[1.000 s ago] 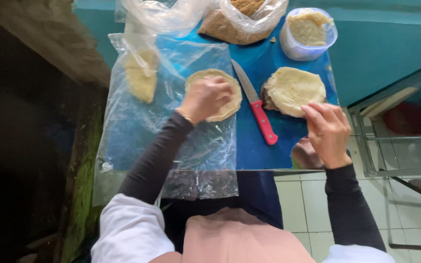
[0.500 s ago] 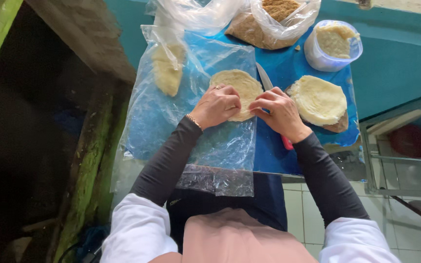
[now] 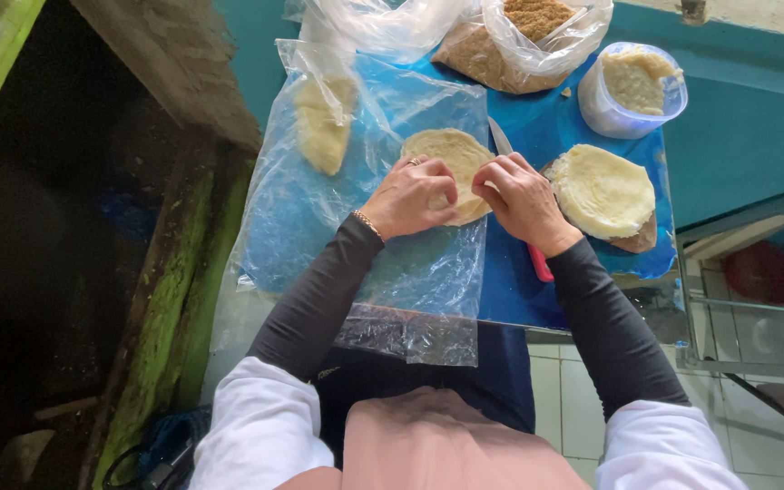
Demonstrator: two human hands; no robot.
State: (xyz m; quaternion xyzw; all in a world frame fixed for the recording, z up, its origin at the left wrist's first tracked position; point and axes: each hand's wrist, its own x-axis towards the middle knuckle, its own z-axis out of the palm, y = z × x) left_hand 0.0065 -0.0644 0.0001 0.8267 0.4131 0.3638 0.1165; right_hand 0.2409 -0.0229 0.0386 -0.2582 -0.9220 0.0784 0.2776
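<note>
While we work, a stack of wrappers [image 3: 602, 189] lies at three o'clock, a plastic tub [image 3: 632, 91] at one, bagged crumbs [image 3: 519, 41] at twelve; a knife [image 3: 512, 172] runs half-hidden under our right hand [image 3: 521, 201]. Our left hand [image 3: 410, 197] and right hand pinch the near edge of the round wrapper [image 3: 451, 154], which lies flat on the clear plastic sheet [image 3: 392, 272], showing no clear long axis.

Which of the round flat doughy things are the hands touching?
The single pale round wrapper on the clear plastic sheet; both hands pinch its near edge. The stack of pale wrappers beside it lies untouched.
</note>
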